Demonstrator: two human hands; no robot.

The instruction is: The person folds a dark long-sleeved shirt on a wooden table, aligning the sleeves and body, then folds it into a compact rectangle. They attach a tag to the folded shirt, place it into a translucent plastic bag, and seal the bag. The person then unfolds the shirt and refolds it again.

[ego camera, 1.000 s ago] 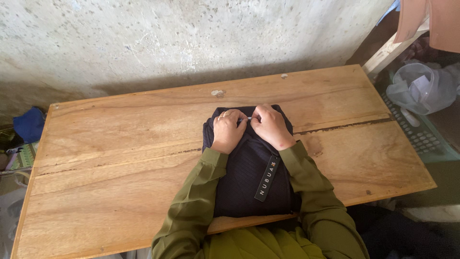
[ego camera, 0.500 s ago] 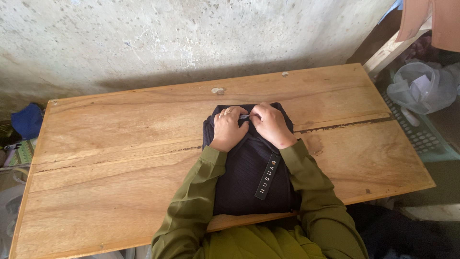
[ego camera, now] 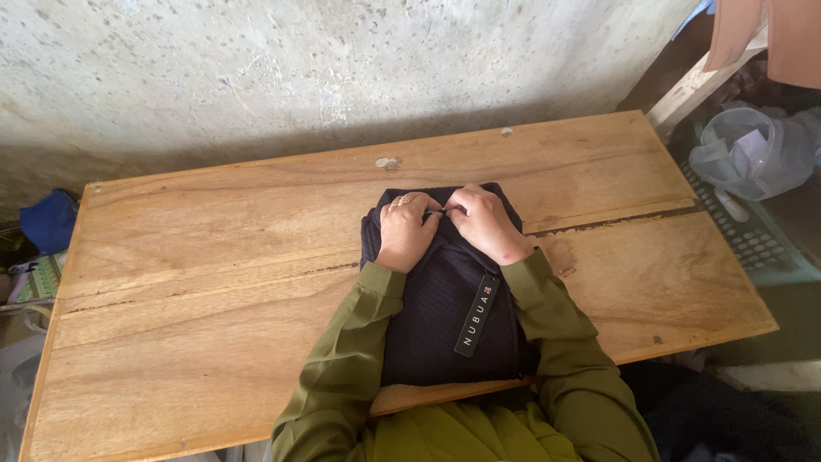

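Note:
A dark navy folded garment with a black hang tag lies lengthwise on a wooden table, its near end over the front edge. My left hand and my right hand rest together on the garment's far end, fingers curled and pinching the fabric between them at the top edge. A ring shows on my left hand. Both arms wear olive green sleeves.
A rough concrete wall rises behind the table. A blue cloth lies on the floor at the left. At the right stand a green crate, a clear plastic container and a wooden post.
My hands stayed on the garment's far end; the fingers shifted slightly closer together there. The garment has not moved on the table.

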